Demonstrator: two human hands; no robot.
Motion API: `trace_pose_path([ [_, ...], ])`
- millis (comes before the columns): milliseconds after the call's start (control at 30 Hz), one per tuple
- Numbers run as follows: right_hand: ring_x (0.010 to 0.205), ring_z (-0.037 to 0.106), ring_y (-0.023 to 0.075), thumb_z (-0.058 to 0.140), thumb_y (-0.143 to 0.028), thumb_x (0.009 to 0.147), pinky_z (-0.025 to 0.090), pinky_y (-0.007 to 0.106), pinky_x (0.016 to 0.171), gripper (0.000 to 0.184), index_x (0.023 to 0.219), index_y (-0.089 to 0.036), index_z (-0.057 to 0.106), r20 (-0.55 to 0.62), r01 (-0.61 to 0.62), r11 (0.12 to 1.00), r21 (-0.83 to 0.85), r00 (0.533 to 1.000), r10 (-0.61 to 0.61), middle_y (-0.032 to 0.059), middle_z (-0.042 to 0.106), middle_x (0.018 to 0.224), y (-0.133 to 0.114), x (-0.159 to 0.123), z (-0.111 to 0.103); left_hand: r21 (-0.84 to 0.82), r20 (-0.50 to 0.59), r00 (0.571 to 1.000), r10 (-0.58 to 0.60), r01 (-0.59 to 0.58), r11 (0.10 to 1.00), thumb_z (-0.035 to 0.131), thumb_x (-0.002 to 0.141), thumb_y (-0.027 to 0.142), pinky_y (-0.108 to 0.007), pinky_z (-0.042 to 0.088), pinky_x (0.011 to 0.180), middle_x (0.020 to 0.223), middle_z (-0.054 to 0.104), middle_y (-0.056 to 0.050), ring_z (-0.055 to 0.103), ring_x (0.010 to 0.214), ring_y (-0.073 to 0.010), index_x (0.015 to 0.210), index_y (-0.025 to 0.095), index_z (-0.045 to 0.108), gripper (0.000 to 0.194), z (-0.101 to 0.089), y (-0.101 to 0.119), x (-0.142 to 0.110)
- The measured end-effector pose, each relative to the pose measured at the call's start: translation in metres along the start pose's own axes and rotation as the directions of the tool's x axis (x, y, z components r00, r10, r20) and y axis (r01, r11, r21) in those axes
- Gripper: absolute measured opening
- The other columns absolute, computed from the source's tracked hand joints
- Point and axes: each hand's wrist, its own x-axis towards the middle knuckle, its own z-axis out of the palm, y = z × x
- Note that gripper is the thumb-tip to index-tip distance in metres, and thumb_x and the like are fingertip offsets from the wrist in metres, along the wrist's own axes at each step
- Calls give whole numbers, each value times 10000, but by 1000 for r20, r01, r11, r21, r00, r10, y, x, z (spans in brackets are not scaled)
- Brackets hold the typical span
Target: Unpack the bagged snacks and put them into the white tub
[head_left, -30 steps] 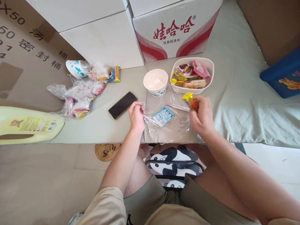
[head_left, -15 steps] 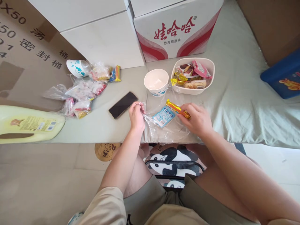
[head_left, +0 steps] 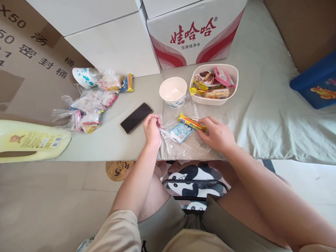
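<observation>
My left hand (head_left: 152, 131) pinches the edge of a clear plastic bag (head_left: 181, 150) that lies spread on the cloth. My right hand (head_left: 217, 134) is closed on the end of a yellow and orange wrapped snack bar (head_left: 191, 122). A light blue snack packet (head_left: 181, 132) lies at the bag, just below the bar's left part. Behind the hands stand a white paper bowl (head_left: 173, 91) with nothing visible in it and an oval white tub (head_left: 215, 101) holding several wrapped snacks. Left of my left hand is a black phone (head_left: 137, 118).
Several bagged snacks (head_left: 89, 103) lie at the left near a tipped paper bowl (head_left: 84, 77). A pale yellow jug (head_left: 34, 140) lies at the left edge. White boxes (head_left: 194, 38) line the back. A blue container (head_left: 315, 84) is at the right.
My right hand has moved the snack bar slightly left, so it now lies partly over the light blue packet's upper edge. My left hand keeps its pinch on the bag.
</observation>
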Motion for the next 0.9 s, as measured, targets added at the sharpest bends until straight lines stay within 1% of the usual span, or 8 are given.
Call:
trace_pose_path([
  [67,643,617,210,571,-365,874,345,309,531,215,1040,-252,650,-19,-31,999,-14,999,31,51,738,1007,-1,0,0,3,-2,1000,-1,1,1000,513,709,99,-196,313,455,509,445,46,396,446,-75,621,186,529,125,0,0,0],
  [167,622,598,206,544,-368,883,329,305,540,213,1012,-240,655,-50,-42,999,-2,998,42,66,736,962,-1,0,-1,-7,6,1000,-5,5,1000,519,716,92,-193,317,459,516,447,47,402,450,-73,623,184,530,131,0,0,0],
  [300,558,560,165,506,-339,888,322,294,544,224,1004,-222,657,-37,-55,998,32,998,56,61,723,932,-2,0,-2,-18,38,999,-28,28,999,525,714,86,-192,332,460,532,476,42,425,456,-75,641,179,557,122,-2,1,1],
  [400,547,556,148,492,-320,882,339,287,558,226,988,-210,659,-22,-68,996,52,997,69,49,716,897,-2,-1,-2,-27,31,999,-29,30,999,514,712,76,-192,340,457,544,503,32,453,473,-82,667,172,595,133,-4,3,2],
  [600,553,560,134,488,-304,877,353,282,564,194,906,-211,656,-4,-36,995,98,999,36,37,719,907,-3,-1,-1,-7,34,999,-41,41,999,549,722,79,-188,344,456,552,504,36,468,482,-78,666,178,588,120,-9,5,1],
  [767,536,539,129,491,-280,874,351,278,558,177,880,-213,654,-30,-26,994,105,999,29,38,716,877,-3,-1,-1,3,44,998,-48,48,999,548,719,79,-187,340,455,520,483,40,457,469,-79,638,179,571,130,-8,5,0],
  [900,539,552,130,488,-282,880,359,275,558,172,874,-214,646,-17,-12,993,119,1000,14,36,714,867,-3,-1,0,3,60,997,-46,46,999,534,693,84,-183,340,455,507,481,41,451,466,-76,632,179,567,117,-8,4,1],
])
